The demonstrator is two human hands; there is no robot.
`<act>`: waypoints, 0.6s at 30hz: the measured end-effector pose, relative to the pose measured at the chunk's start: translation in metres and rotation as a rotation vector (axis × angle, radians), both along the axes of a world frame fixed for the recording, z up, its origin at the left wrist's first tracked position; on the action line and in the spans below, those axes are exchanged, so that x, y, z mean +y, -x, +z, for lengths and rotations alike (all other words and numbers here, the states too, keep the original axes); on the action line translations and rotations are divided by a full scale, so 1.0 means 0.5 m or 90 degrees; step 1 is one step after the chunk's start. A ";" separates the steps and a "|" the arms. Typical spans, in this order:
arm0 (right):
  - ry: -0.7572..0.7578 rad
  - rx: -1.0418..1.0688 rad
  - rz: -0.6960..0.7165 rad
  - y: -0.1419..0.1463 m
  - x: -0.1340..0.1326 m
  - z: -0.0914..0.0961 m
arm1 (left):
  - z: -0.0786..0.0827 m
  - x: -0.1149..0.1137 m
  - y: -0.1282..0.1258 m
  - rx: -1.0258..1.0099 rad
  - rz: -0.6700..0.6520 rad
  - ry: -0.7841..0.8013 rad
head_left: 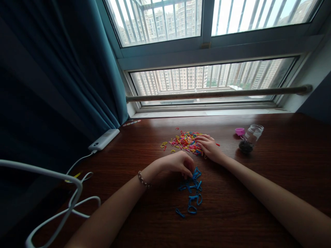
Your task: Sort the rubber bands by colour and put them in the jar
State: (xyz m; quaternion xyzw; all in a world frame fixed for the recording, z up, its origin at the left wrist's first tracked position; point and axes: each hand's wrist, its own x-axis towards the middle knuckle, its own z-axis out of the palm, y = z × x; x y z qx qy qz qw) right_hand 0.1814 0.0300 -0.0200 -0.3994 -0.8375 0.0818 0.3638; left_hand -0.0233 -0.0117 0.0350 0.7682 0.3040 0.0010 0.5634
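A loose pile of small colourful elastic hair ties (184,140), in pink, yellow, red and some blue, lies on the wooden table. My right hand (209,147) rests on the pile's right side, fingers stretched out over the bands. Closer to me lies a separate group of blue hair ties (191,199). Over the top of that group is my left hand (182,163), fingers bent down and pressed together at the blue bands. Whether a band is between its fingertips is hidden. A braided bracelet (143,179) circles the left wrist.
A clear jar (253,136) with dark contents leans at the right, beside a pink lid (240,131). At the left, a white power bank (104,140) has a white cable (74,193) attached. Window, rail (207,94) and blue curtain (103,75) bound the table.
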 end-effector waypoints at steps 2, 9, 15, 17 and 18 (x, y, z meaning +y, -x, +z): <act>0.008 0.083 0.021 -0.002 0.002 0.004 | 0.000 -0.003 -0.004 -0.012 0.000 0.016; 0.038 0.247 -0.013 -0.004 -0.010 0.022 | -0.018 0.016 0.008 -0.037 0.056 -0.031; 0.071 0.314 -0.024 -0.008 -0.010 0.014 | -0.024 0.024 0.011 -0.067 0.053 -0.082; 0.102 0.344 -0.037 -0.008 -0.009 0.009 | -0.022 0.020 0.010 -0.074 0.040 -0.075; 0.116 0.359 -0.049 -0.008 -0.008 0.008 | -0.021 0.018 0.009 -0.070 0.032 -0.061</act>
